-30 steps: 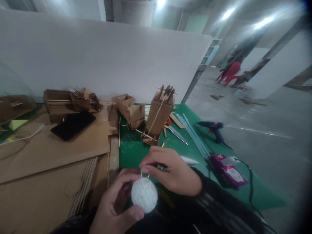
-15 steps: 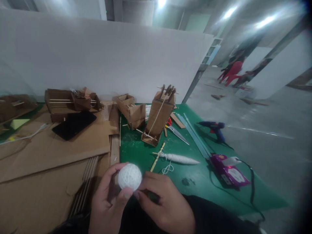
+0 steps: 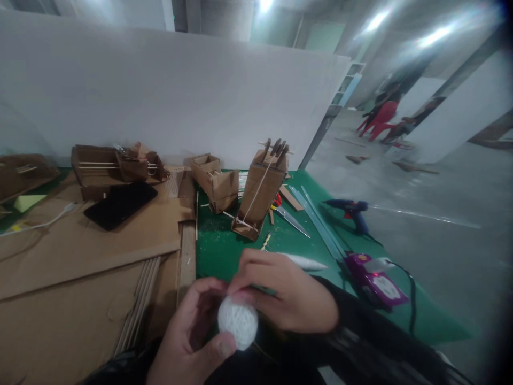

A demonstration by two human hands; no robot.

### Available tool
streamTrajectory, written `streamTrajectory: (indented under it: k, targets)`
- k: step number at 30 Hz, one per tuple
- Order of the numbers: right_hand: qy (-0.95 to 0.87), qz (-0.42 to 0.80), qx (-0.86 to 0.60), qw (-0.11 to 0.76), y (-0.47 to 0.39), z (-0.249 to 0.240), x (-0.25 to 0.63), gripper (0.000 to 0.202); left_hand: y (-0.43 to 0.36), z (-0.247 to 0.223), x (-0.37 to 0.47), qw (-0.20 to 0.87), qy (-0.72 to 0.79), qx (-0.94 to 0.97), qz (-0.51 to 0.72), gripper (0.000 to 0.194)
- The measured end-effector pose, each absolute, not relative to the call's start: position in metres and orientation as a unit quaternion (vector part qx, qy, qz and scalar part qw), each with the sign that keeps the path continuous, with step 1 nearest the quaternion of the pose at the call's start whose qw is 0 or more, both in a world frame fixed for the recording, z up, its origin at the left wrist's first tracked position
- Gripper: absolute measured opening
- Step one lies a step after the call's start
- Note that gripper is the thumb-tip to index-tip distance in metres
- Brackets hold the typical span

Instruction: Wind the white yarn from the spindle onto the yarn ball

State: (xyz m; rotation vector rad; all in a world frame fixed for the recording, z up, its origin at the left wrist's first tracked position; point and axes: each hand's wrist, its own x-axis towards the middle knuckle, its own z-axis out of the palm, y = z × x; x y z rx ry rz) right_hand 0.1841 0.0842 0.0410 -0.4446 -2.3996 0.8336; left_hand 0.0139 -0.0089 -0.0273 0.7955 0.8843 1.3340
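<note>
A round ball of white string sits in my left hand, with the thumb in front and the fingers curled round its far side. My right hand is closed, its bunched fingertips touching the top of the ball. What those fingertips pinch is hidden and slightly blurred. Beyond my right hand lies a white string-wrapped spindle, partly covered by the hand. The tip of a yellowish patterned stick shows above my knuckles.
Cardboard constructions with sticks stand along the white partition. Scissors, clear glue sticks, a blue glue gun and a purple pack lie on the green tabletop. Left are cardboard sheets and a black phone.
The ball has shifted right and down toward me. My right hand has risen from the ball's lower right side to its top and now covers part of the spindle.
</note>
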Motion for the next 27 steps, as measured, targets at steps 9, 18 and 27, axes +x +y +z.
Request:
streamTrajectory:
  k: [9, 18, 27]
  targets:
    - [-0.797, 0.398, -0.319, 0.322, 0.088, -0.008, 0.171, 0.014, -0.013, -0.029, 0.019, 0.5, 0.447, 0.328, 0.665, 0.026]
    - [-0.842, 0.366, -0.311, 0.246, 0.04, 0.007, 0.175, 0.012, -0.008, -0.042, 0.009, 0.453, 0.478, 0.393, 0.642, 0.024]
    - [-0.901, 0.303, -0.195, 0.243, 0.065, 0.043, 0.184, 0.013, -0.007, -0.033, 0.012, 0.522, 0.443, 0.441, 0.58, 0.022]
